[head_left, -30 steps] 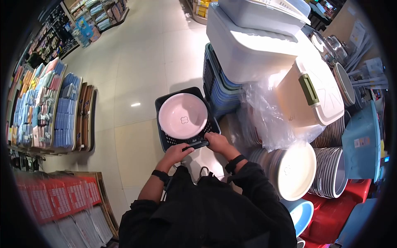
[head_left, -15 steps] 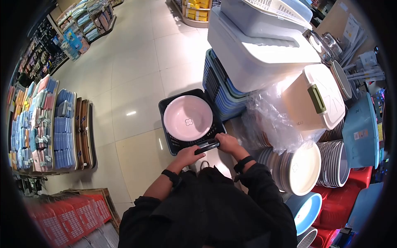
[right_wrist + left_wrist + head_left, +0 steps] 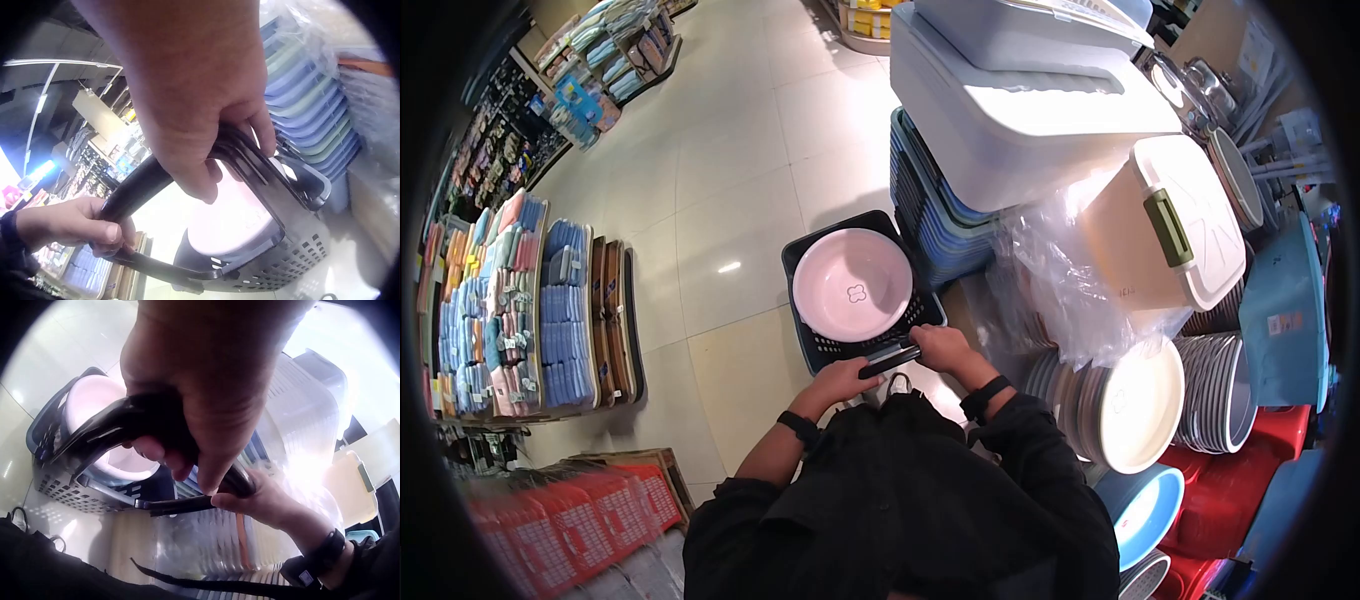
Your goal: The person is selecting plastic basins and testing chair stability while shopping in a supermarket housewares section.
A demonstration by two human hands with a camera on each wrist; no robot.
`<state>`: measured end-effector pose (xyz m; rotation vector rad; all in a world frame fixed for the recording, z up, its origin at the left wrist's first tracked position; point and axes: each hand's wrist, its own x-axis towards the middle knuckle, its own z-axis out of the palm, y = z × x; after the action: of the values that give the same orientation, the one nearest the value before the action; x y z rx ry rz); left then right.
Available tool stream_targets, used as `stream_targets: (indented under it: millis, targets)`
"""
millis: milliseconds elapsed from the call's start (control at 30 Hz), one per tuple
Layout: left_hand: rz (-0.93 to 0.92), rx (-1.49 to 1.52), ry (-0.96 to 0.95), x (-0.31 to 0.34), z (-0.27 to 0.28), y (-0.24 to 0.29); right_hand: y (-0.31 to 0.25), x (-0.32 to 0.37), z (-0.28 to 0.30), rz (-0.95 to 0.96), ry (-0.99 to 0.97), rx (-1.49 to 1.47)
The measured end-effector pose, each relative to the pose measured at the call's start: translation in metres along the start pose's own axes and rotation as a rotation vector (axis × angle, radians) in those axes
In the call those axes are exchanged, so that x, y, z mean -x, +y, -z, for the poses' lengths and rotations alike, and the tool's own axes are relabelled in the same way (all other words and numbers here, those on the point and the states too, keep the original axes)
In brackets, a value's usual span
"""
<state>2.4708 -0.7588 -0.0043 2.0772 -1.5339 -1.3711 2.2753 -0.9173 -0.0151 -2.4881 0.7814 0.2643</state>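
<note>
A dark plastic shopping basket [image 3: 804, 338] with perforated sides is in front of the person's body in the head view. Inside it sits a pink round basin [image 3: 852, 285], its bottom marked with a small clover-like outline. The left hand [image 3: 840, 382] curls round the left end of the black basket handle [image 3: 890, 361]. On the handle's other end, the right hand [image 3: 943, 350] holds with bent fingers. In the left wrist view, the left fingers [image 3: 150, 449] wrap under the handle. The right wrist view has the right thumb and fingers [image 3: 206, 184] gripping where the handle bends.
Close on the right stand stacked blue baskets [image 3: 945, 235], a large white bin [image 3: 1010, 130], a lidded beige box [image 3: 1125, 240] in plastic wrap and nested basins [image 3: 1140, 405]. To the left are a towel shelf [image 3: 500, 310] and red baskets [image 3: 590, 520]. Tiled floor [image 3: 730, 200] runs ahead.
Both hands keep their grip on the handle. The basket and basin sit slightly farther right in the head view, and the towel shelf appears lower than a second ago.
</note>
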Motion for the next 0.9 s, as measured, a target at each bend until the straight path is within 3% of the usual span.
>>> stream_targets:
  millis: [367, 633, 900]
  targets:
    - [-0.063, -0.102, -0.170, 0.035, -0.023, -0.011, -0.029, 0.054, -0.033, -0.065, 0.013, -0.004]
    - [-0.192, -0.203, -0.354, 0.059, -0.007, -0.053, -0.085, 0.075, -0.071, -0.189, 0.096, -0.034]
    - [-0.264, -0.286, -0.360, 0.071, 0.007, -0.085, -0.142, 0.083, -0.088, -0.328, 0.183, -0.105]
